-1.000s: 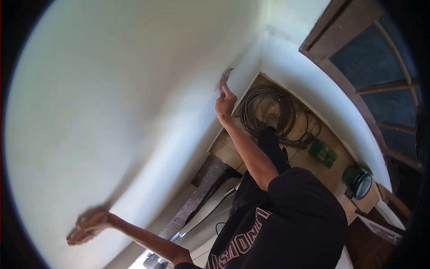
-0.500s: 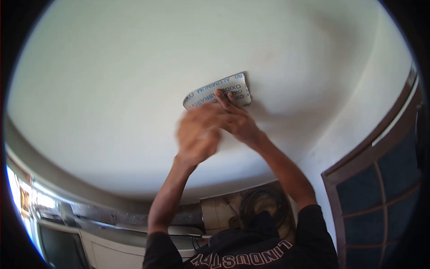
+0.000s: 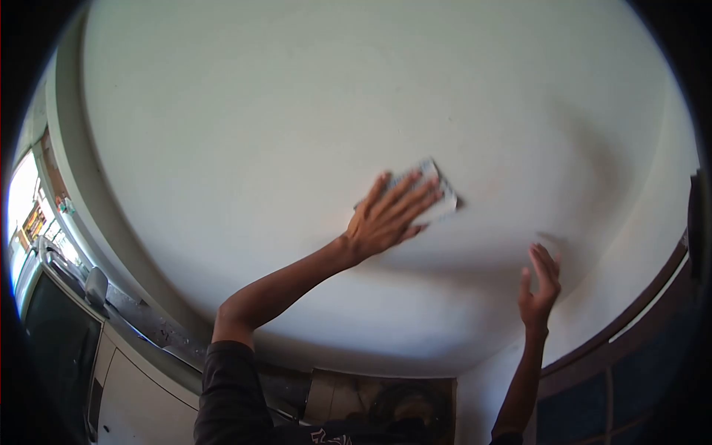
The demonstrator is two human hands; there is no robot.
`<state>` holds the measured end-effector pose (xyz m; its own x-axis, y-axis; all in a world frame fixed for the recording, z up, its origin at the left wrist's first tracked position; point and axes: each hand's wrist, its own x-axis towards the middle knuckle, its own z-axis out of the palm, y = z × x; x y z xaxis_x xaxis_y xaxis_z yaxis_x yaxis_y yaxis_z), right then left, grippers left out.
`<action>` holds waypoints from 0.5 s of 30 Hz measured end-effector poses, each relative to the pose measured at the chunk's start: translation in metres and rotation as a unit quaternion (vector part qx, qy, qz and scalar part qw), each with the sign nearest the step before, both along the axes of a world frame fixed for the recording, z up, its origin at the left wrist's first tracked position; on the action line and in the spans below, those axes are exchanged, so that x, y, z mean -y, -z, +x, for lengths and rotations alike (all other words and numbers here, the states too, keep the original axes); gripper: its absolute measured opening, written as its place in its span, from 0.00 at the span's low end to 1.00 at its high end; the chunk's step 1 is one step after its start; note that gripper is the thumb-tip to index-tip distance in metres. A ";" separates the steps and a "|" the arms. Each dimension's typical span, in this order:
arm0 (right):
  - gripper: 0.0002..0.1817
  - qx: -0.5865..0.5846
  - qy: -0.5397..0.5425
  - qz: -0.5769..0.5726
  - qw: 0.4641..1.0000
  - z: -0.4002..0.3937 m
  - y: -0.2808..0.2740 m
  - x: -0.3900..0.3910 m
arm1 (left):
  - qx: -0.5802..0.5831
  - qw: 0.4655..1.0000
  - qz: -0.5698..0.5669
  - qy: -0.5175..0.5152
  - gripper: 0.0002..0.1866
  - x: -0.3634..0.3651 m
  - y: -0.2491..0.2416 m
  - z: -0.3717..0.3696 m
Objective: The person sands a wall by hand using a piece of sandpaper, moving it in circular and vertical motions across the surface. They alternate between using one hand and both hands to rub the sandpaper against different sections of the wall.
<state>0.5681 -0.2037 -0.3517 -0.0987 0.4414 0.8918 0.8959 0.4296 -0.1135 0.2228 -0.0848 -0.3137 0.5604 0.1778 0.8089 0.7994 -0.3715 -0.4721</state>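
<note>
A: Setting?
B: Wall (image 3: 259,111), one, pale and smooth, filling most of the view. Lower left, a cream panel (image 3: 144,393) beside a dark pane (image 3: 59,348); lower right, a brown-framed door (image 3: 610,393). Dim coil (image 3: 411,408) on the floor, at the bottom edge.

A: Principal piece?
B: Abrasive sheet (image 3: 443,200), one, pale, with blurred print. Lies against the wall, under the left hand, its corners showing past the fingers. Print was legible half a second ago, with "ALUMINUM OXIDE" among the words.

A: Left hand?
B: Left hand (image 3: 393,219), palm to the sheet, fingers spread and extended, gripping nothing. Previously a blur overlapping the other hand.

A: And the right?
B: Right hand (image 3: 541,285), withdrawn from the sheet, where its fingers rested in the earlier frame. Now well apart, to the side nearer the door; fingers parted, loosely bent, holding nothing visible. Shadow on the wall near the fingertips; contact there, cannot tell.

A: Clothing?
B: Dark shirt (image 3: 233,393), short-sleeved. Chest lettering, broad before, now a fragment at the lower edge.
</note>
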 end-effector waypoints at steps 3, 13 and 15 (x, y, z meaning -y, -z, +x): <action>0.18 -0.060 0.021 0.001 0.998 0.015 0.010 0.011 | 0.246 0.968 0.028 -0.042 0.35 0.013 -0.103 -0.004; 0.17 -0.169 0.009 0.018 0.985 0.026 0.031 0.034 | -0.024 0.931 -0.226 0.285 0.36 -0.017 -0.125 -0.076; 0.18 -0.165 -0.036 0.040 0.985 0.000 0.011 0.037 | -0.019 0.972 -0.124 0.200 0.36 0.012 -0.150 -0.082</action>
